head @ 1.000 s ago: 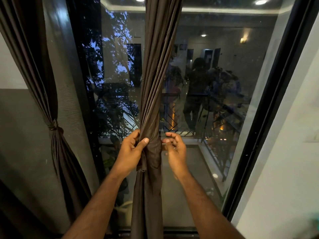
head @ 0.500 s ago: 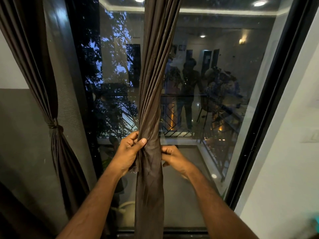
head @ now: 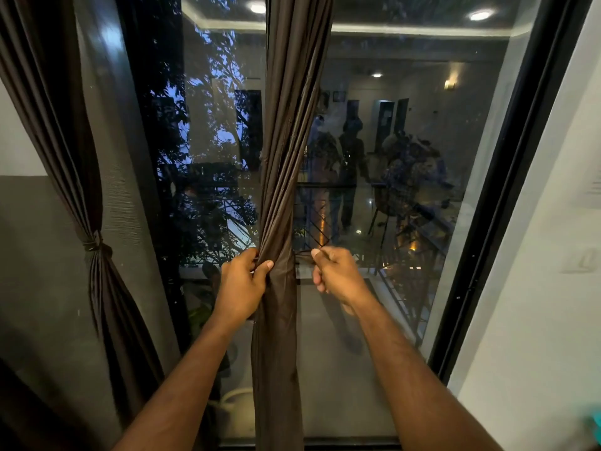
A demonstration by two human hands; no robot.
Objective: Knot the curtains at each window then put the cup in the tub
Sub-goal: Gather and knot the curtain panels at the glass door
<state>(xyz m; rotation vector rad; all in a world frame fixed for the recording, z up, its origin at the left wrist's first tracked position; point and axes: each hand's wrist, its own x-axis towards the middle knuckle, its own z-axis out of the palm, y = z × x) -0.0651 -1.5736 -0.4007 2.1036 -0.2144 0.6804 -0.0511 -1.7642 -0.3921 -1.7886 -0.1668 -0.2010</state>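
Observation:
A dark brown curtain (head: 286, 157) hangs gathered and twisted down the middle of a tall window. My left hand (head: 242, 284) grips the bundle from the left at about waist height, thumb across the front. My right hand (head: 338, 275) is closed just to the right of it, pulling a thin dark tie strip (head: 304, 255) taut from behind the bundle. A second brown curtain (head: 65, 131) at the left is cinched with a tie (head: 92, 244). No cup or tub is in view.
The black window frame (head: 497, 203) runs down the right side, with a white wall (head: 553, 255) beyond it. The glass reflects a lit room with people. A grey wall panel (head: 32, 271) lies at the left behind the tied curtain.
My right hand has come out from behind the curtain and moved right, drawing the tie strip taut. My left hand keeps its grip on the bundle.

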